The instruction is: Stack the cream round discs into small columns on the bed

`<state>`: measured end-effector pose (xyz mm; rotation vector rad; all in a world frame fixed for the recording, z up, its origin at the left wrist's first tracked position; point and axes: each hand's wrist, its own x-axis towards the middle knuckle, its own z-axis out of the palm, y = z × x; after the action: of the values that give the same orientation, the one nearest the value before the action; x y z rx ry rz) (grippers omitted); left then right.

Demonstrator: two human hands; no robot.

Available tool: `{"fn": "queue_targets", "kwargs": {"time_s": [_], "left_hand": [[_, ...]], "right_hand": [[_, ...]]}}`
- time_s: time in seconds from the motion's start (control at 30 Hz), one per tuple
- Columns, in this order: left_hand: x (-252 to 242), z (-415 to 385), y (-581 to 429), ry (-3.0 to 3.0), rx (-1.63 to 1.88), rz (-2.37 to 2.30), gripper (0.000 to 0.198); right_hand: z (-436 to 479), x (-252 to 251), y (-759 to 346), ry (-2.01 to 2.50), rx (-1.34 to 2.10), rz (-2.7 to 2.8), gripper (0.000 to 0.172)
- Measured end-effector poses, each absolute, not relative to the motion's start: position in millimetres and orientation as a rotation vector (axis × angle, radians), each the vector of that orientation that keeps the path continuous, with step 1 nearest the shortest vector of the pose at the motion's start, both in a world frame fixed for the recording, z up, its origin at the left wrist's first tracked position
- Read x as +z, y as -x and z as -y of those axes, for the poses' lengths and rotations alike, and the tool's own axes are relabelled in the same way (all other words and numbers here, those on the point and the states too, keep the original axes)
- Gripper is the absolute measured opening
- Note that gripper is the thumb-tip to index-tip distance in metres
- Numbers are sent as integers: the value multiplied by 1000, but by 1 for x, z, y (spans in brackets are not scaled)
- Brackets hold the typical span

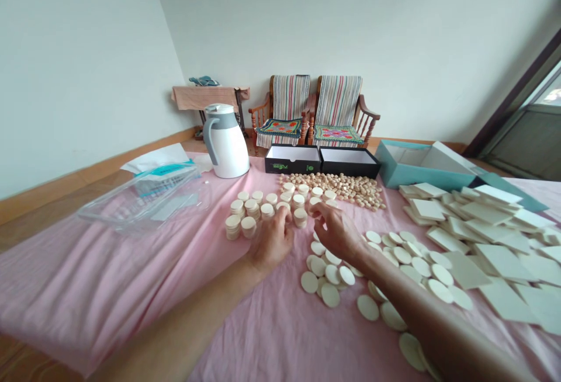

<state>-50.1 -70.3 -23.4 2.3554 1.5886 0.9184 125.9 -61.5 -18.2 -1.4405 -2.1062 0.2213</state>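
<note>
Before two black boxes (293,163) and one jug (230,147), left hand (272,238) and right hand (337,231) curl by stacked discs (249,227), grip unclear.

Small round cream wooden discs (248,225) are looking matt and smooth; flat square cream wood-like tiles (504,260) are reading matt too. Pink cloth cover (245,329) is showing soft, dull creases. Clear rectangular plastic tray (125,204) is glinting, glossy. White-and-grey rounded plastic-looking jug (231,148) is giving off faint sheen. Black rectangular card-like box (291,164): appearing smooth outside.
</note>
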Motion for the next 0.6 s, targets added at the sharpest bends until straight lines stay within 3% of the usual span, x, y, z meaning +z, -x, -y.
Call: {"fn": "queue_targets", "kwargs": {"time_s": [0.6], "left_hand": [[-29,74,42,-2364,808,-1540,27]], "right_hand": [[68,-27,-120,1483,278,2179,47]]}}
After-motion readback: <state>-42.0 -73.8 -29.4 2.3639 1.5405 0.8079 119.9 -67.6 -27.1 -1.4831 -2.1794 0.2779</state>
